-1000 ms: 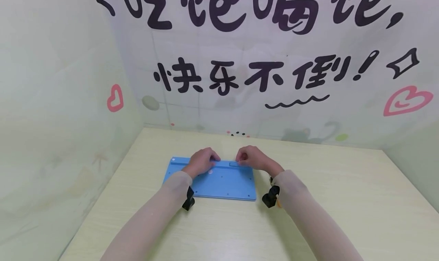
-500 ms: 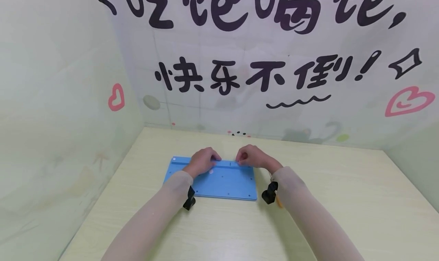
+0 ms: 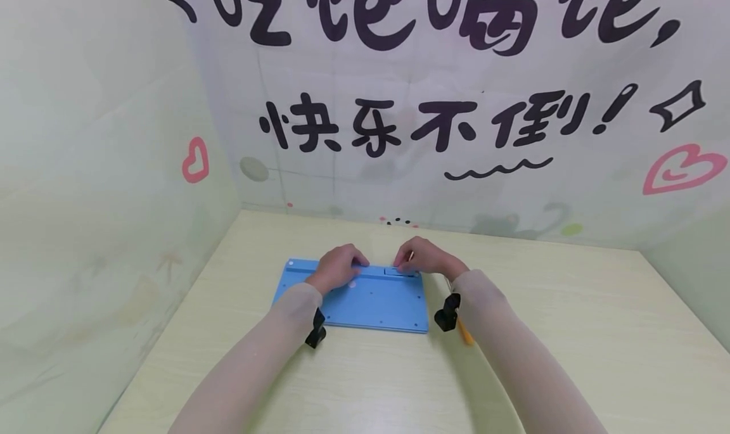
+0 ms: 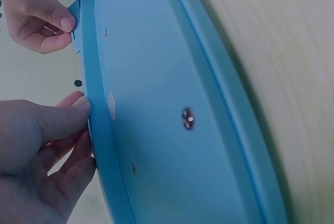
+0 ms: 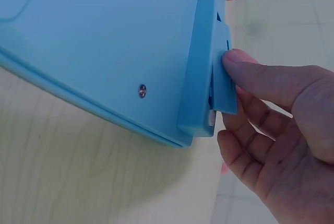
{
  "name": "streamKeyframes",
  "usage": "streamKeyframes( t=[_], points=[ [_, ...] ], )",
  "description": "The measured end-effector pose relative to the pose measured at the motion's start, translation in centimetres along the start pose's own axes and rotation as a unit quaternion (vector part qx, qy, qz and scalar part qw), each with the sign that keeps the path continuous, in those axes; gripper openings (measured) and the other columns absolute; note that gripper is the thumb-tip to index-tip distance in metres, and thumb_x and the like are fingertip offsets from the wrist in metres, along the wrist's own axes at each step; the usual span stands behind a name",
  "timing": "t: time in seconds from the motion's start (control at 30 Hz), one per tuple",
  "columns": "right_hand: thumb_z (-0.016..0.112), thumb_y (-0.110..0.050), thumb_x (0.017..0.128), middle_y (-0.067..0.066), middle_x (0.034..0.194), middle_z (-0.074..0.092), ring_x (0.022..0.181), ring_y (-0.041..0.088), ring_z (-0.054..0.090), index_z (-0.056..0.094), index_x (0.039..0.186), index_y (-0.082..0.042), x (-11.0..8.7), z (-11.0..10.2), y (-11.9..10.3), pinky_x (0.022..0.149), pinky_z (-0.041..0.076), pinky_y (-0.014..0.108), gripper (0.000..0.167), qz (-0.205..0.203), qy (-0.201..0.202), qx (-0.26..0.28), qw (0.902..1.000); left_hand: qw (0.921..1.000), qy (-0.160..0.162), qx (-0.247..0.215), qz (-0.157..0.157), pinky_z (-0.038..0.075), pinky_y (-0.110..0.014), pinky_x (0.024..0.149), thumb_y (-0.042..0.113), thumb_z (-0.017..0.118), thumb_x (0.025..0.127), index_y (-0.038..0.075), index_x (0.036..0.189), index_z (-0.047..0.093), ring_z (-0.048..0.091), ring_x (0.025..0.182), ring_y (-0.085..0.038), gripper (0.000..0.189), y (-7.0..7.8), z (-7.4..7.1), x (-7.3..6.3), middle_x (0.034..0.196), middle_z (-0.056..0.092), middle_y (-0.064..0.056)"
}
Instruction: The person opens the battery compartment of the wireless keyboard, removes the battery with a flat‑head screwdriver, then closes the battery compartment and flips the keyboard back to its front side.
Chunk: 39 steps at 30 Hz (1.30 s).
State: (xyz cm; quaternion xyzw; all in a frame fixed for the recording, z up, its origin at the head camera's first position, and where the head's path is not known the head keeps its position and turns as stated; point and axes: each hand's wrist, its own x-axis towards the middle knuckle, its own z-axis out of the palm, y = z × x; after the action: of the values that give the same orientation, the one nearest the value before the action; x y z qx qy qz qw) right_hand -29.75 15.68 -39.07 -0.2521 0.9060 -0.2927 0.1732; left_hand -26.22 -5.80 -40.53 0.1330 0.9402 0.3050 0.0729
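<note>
A blue keyboard (image 3: 376, 307) lies face down, its underside with small screws turned up. My left hand (image 3: 336, 268) grips the raised far edge near the middle; in the left wrist view the thumb lies on top and the fingers reach behind. At the edge's right end, my right hand (image 3: 428, 256) pinches the small blue battery cover (image 5: 223, 72) between thumb and fingers. That cover stands tilted out of its slot, a gap showing along it in the right wrist view. The inside of the compartment is mostly hidden.
A tool with an orange handle (image 3: 466, 334), perhaps a screwdriver, lies right of the keyboard, partly under the right forearm. The pale wooden table (image 3: 365, 383) meets a printed wall (image 3: 353, 187) behind and another wall (image 3: 114, 231) at left.
The battery cover has been lifted out of line with the edge, and my right hand has risen slightly with it. My left hand keeps its grip. More of the orange handle shows.
</note>
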Motion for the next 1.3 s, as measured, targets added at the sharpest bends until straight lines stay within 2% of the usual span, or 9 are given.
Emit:
streamKeyframes(
  t=[0.3,0.6,1.0,1.17,1.3],
  points=[
    [0.064,-0.003,0.085,0.003,0.082,0.064,0.072,0.016,0.052,0.069,0.092,-0.001,0.2,-0.3,0.3,0.071,0.046,0.025,0.009,0.005,-0.023,0.031,0.9992,1.0,0.002,0.001,0.004,0.044,-0.035,0.09,0.004,0.063,0.086,0.01,0.102,0.069,0.055,0.097,-0.019,0.018,0.2,-0.2,-0.2,0.099,0.061,-0.001],
    [0.064,-0.005,0.085,0.003,0.082,0.062,0.074,0.016,0.051,0.069,0.094,-0.001,0.4,-0.1,1.0,0.071,0.044,0.025,0.011,0.014,-0.023,0.061,0.9977,1.0,-0.004,-0.002,-0.001,0.043,-0.034,0.091,0.005,0.063,0.086,0.011,0.104,0.069,0.055,0.1,-0.019,0.02,-0.1,0.1,0.1,0.102,0.061,-0.001],
    [0.066,-0.006,0.083,0.003,0.081,0.066,0.074,0.017,0.053,0.071,0.092,-0.002,0.8,-0.2,1.0,0.074,0.045,0.027,0.011,0.043,-0.027,0.066,0.9965,1.0,-0.001,0.004,0.007,0.044,-0.035,0.09,0.005,0.063,0.086,0.01,0.104,0.069,0.056,0.098,-0.019,0.019,-0.1,0.0,0.1,0.101,0.061,-0.002],
    [0.067,-0.006,0.082,0.003,0.082,0.066,0.076,0.018,0.054,0.072,0.091,-0.003,1.3,-0.3,0.9,0.076,0.044,0.029,0.01,0.07,-0.031,0.065,0.9949,0.9999,-0.002,0.008,0.01,0.044,-0.035,0.089,0.005,0.063,0.086,0.01,0.103,0.069,0.056,0.097,-0.019,0.019,-0.1,-0.1,0.1,0.1,0.061,-0.002],
    [0.07,-0.009,0.081,0.002,0.082,0.066,0.075,0.018,0.053,0.073,0.09,-0.006,1.5,-0.2,0.9,0.071,0.043,0.027,0.01,0.116,-0.031,0.08,0.9895,0.9999,-0.008,0.007,0.01,0.044,-0.035,0.089,0.005,0.063,0.086,0.01,0.103,0.069,0.056,0.097,-0.019,0.019,-0.1,-0.2,0.2,0.1,0.061,-0.002]
  ],
)
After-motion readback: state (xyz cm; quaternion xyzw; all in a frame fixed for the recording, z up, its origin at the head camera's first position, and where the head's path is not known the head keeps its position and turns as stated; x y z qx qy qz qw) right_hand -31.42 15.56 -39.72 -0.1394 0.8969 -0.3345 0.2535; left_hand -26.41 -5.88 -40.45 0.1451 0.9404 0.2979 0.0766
